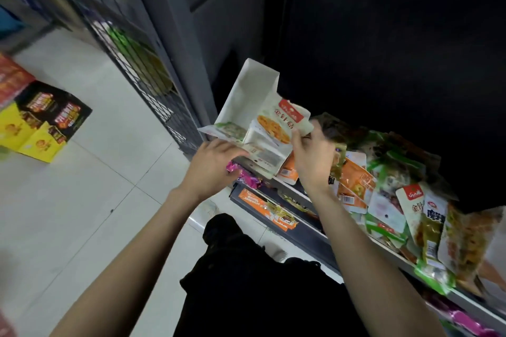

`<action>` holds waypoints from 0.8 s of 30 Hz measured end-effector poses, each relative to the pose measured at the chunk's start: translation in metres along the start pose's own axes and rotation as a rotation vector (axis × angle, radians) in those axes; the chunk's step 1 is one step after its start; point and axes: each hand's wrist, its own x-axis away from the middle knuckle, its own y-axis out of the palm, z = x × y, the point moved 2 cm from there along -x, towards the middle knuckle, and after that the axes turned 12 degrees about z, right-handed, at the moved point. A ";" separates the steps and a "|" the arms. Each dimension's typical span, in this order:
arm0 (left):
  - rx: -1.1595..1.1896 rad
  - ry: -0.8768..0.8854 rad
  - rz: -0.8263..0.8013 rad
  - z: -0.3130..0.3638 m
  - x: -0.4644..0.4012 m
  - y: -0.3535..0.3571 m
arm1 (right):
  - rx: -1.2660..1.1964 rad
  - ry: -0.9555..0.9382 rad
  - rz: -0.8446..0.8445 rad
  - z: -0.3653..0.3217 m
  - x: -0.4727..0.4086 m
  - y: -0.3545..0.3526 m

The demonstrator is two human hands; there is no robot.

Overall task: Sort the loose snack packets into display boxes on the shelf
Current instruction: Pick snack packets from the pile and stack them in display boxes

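**2 hands at the box mouth, packet nearly in**

Head view: your right hand (312, 161) pinches the snack packet (284, 123) by its lower right corner, with its long axis pointing up and left, toward the open white display box (246, 93). Your left hand (212, 164) grips the box's near edge. The box lies just up-left of your grip. The loose pile (388, 189) sits to your right on the shelf (323, 243).

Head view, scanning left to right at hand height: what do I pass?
Yellow cartons on the floor → left hand → white display box → orange-and-white packet → right hand → pile of loose packets on the shelf.
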 end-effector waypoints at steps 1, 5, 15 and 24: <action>-0.024 0.009 0.014 0.000 0.000 0.004 | 0.096 -0.084 -0.022 0.004 0.003 0.008; -0.018 0.019 0.128 -0.001 -0.005 0.005 | 0.226 -0.222 -0.158 0.012 0.015 0.025; -0.004 0.038 0.132 -0.001 -0.007 0.009 | 0.398 -0.445 -0.437 0.017 0.019 0.022; 0.141 -0.006 0.403 0.045 -0.004 -0.010 | 0.175 -0.259 -0.523 0.037 0.027 -0.021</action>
